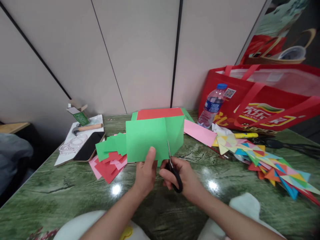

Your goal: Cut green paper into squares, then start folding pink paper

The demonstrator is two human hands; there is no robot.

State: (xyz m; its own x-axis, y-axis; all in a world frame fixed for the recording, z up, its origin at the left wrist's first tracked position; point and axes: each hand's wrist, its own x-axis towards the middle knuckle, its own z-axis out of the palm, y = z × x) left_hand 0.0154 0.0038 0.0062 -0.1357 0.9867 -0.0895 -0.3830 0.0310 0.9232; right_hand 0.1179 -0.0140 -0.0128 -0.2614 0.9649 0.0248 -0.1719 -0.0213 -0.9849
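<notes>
A sheet of green paper [147,136] is held up over the table, with my left hand [147,173] gripping its lower edge, thumb in front. My right hand [180,173] has its fingers through the black handles of a pair of scissors [173,171]. The scissor blades reach up into the paper from its bottom edge, right of centre. A cut or crease line runs above them, and the part to its right is bent back. Behind the sheet lie red paper [160,113] and more green paper. Small green pieces [111,145] and red pieces [110,168] lie to the left.
At the left are a phone [89,146], a hammer [88,127], a beaded string [72,145] and a small green box [81,116]. To the right are pink paper [200,131], a water bottle [212,105], a red bag [250,100] and folded colourful paper [270,160].
</notes>
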